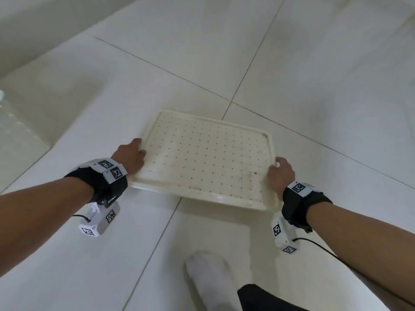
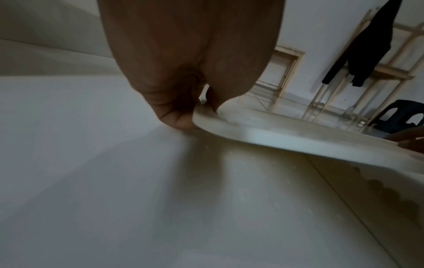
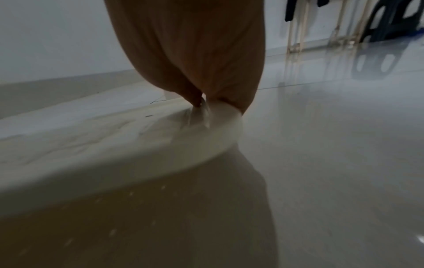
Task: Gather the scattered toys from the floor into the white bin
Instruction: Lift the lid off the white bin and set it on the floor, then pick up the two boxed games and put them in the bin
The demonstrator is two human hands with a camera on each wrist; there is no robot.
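Observation:
A shallow white perforated bin [image 1: 268, 140], rectangular and empty, is held just above the tiled floor with its near edge raised. My left hand [image 1: 132, 154] grips its left rim, thumb on top and fingers underneath. My right hand [image 1: 279, 170] grips the right rim the same way. In the left wrist view the left hand [image 2: 183, 112] pinches the rim of the bin [image 2: 286, 134]. The right wrist view shows the right hand [image 3: 206, 101] clasping the bin [image 3: 160, 137] at its corner. No toys appear in any view.
Pale glossy floor tiles [image 1: 314, 75] spread all around. A white-socked foot [image 1: 206, 272] stands near the bottom centre. A clear container [image 1: 13, 122] sits at the left edge. A wooden rack with dark clothing [image 2: 367, 50] and a black stool [image 2: 399, 116] stand by the far wall.

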